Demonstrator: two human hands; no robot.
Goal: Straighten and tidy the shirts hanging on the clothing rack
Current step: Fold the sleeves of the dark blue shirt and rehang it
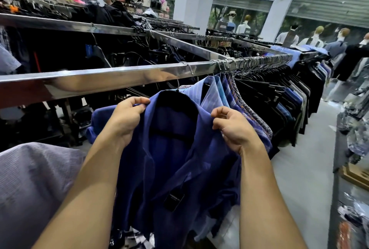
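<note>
A dark blue shirt [171, 160] hangs on a black hanger [175, 105] from the shiny metal rack rail [111, 78] in front of me. My left hand [127, 117] pinches the shirt's left collar edge near the shoulder. My right hand [233, 127] grips the right collar edge, fingers curled into the cloth. A black tag [174, 198] dangles low on the shirt's front. To the right, several more shirts [225, 93] in lighter blue and patterned cloth hang packed on the same rail, then dark ones [279, 101].
A pale grey-lilac shirt [34, 184] fills the lower left. Further rails with dark clothes run behind. An aisle of light floor [299, 168] lies to the right, bordered by a shelf of goods [351, 168]. Mannequins [339, 43] stand at the back right.
</note>
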